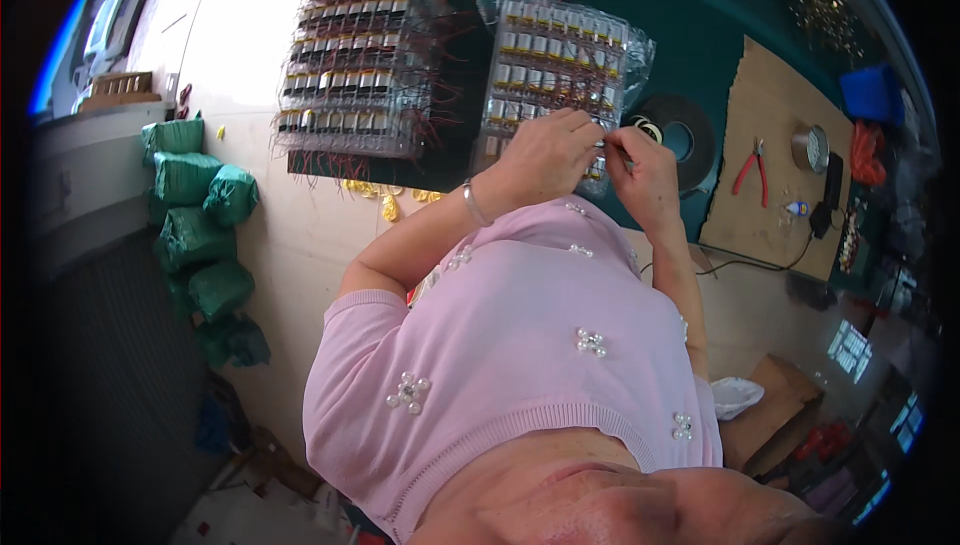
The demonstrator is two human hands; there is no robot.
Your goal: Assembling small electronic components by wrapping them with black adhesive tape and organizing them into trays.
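Note:
My left hand (548, 155), with a bangle on its wrist, and my right hand (643, 173) meet at the near right part of a clear plastic tray (487, 105). The fingertips of both are pinched together, almost touching. Between them is something small, mostly hidden and too tiny to name. Rows of small cylindrical parts (540, 45) with white and yellow bands fill the tray under and beyond my hands. To the left stands a stack of clear trays (422, 95) holding similar white and black parts, with thin red wires (455, 40) sticking out all round.
A roll of dark tape (700, 140) lies right of my right hand. Beyond it, a cardboard sheet (765, 95) carries red-handled pliers (750, 173), a round tin (810, 148) and a small glue bottle (796, 208). Green wrapped bundles (195, 235) are piled at the left.

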